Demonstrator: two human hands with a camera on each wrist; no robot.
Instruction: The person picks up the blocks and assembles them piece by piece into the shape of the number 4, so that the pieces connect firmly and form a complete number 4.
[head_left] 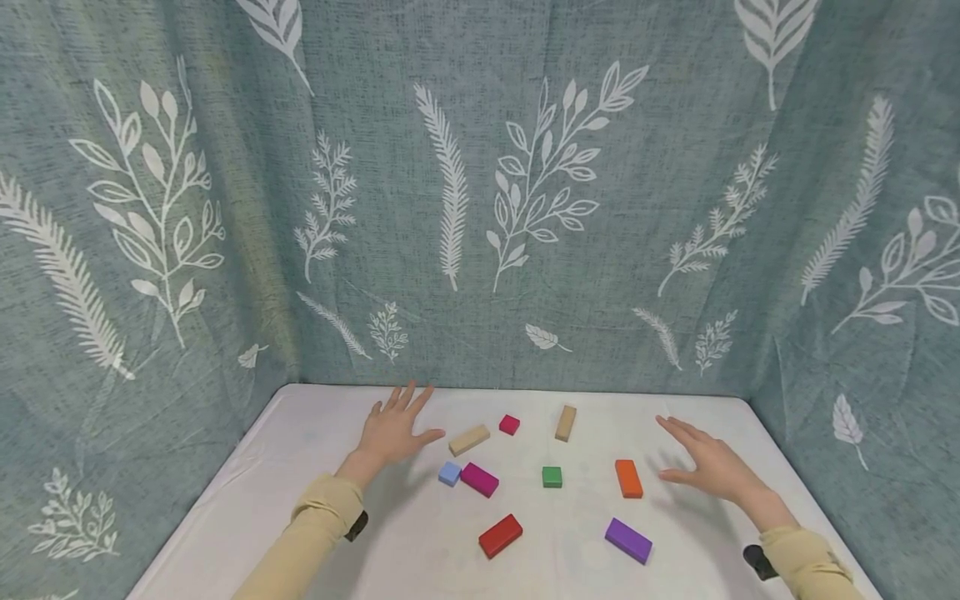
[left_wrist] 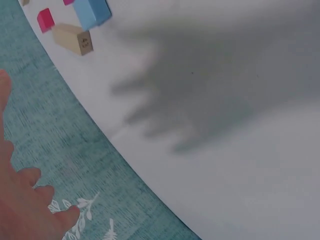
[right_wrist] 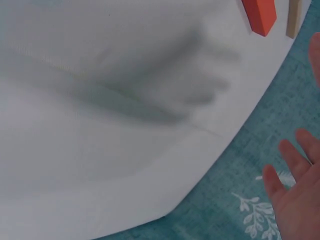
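Your left hand point(head_left: 392, 431) hovers flat with fingers spread above the white table point(head_left: 300, 500), holding nothing, and the nearest piece is the tan block point(head_left: 469, 439) just beside its thumb, with the light blue cube point(head_left: 449, 473) a little nearer to you. Your right hand point(head_left: 711, 467) is likewise spread and empty, near the orange block point(head_left: 628, 478), not touching it.

Backdrop: teal curtain point(head_left: 480, 208) with white leaf print, three sides. Surface: white table point(head_left: 300, 442). Lighting: soft, even, diffuse shadows.
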